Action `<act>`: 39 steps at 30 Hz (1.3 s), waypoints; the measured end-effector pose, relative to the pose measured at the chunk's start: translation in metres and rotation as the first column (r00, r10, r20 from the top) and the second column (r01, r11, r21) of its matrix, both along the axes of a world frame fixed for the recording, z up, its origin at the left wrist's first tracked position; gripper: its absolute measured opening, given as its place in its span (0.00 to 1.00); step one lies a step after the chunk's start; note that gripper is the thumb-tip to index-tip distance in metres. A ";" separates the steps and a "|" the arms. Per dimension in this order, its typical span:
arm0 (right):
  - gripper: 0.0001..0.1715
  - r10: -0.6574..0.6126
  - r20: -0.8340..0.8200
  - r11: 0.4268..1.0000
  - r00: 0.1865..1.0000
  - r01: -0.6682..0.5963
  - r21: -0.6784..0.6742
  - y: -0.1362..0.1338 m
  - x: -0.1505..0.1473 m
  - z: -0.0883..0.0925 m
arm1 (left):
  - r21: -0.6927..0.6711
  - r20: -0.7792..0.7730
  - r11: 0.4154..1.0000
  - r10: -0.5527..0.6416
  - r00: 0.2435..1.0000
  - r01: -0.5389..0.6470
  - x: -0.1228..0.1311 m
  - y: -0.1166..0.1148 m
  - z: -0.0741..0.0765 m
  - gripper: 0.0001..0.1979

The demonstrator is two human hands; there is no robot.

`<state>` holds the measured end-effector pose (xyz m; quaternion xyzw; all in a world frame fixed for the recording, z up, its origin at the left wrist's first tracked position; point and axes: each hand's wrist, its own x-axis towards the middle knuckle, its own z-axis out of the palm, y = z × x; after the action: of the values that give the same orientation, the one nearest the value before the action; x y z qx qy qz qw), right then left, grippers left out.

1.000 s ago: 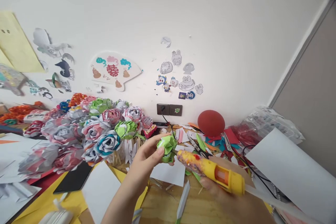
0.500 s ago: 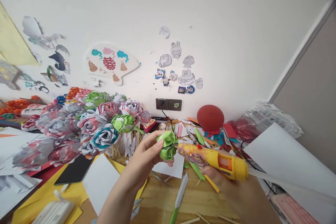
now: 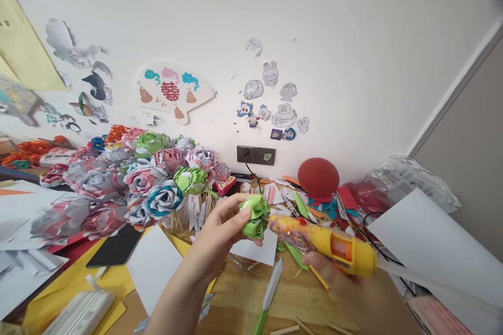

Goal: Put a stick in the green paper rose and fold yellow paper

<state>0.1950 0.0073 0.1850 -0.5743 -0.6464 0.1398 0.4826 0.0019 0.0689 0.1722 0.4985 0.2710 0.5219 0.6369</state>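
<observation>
A green folded paper flower (image 3: 256, 215) is held between the thumb and fingers of my left hand (image 3: 228, 225), above the middle of the table. From the right, my right hand (image 3: 334, 282) grips a yellow hot glue gun (image 3: 322, 238); its front is smeared with dried glue. The gun's tip points left and meets the flower's side; whether it touches or sits just short of it I cannot tell. A long translucent glue stick (image 3: 424, 282) sticks out of the gun's back end. Beneath the hands lies a green and white paper strip (image 3: 271, 293) on the wooden table (image 3: 236, 314).
Many paper flowers (image 3: 165, 199) are bunched at the left. A red balloon (image 3: 318, 176), scissors (image 3: 341, 205), paper scraps and a plastic bag (image 3: 412, 178) lie along the wall. A black phone (image 3: 113, 245), a white device (image 3: 80, 314) and a large white sheet (image 3: 440, 241) flank the hands.
The whole view has shifted slightly, with the scene sliding to the right. Both hands, the flower and the glue gun keep nearly the same positions relative to each other.
</observation>
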 end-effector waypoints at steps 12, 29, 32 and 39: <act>0.15 0.034 -0.001 0.998 0.999 -0.034 0.050 -0.001 0.001 -0.001 | -0.018 0.035 1.000 -0.023 0.999 0.024 0.002 -0.004 0.004 0.15; 0.13 -0.064 0.024 0.998 0.998 0.064 0.016 -0.003 0.011 -0.020 | -0.044 0.008 0.999 0.013 1.000 -0.013 0.002 -0.008 0.008 0.16; 0.16 -0.120 0.082 0.993 0.989 0.121 0.003 -0.003 0.012 -0.021 | -0.048 -0.017 0.998 0.034 0.999 -0.035 0.001 -0.008 0.007 0.16; 0.12 -0.188 0.157 0.982 0.970 0.188 0.012 -0.007 0.012 -0.020 | -0.003 -0.129 0.988 0.156 0.979 -0.158 0.001 -0.009 0.008 0.16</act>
<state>0.2068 0.0006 0.1649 -0.6428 -0.6249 0.0488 0.4403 0.0026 0.0598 0.1799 0.5041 0.3533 0.5355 0.5782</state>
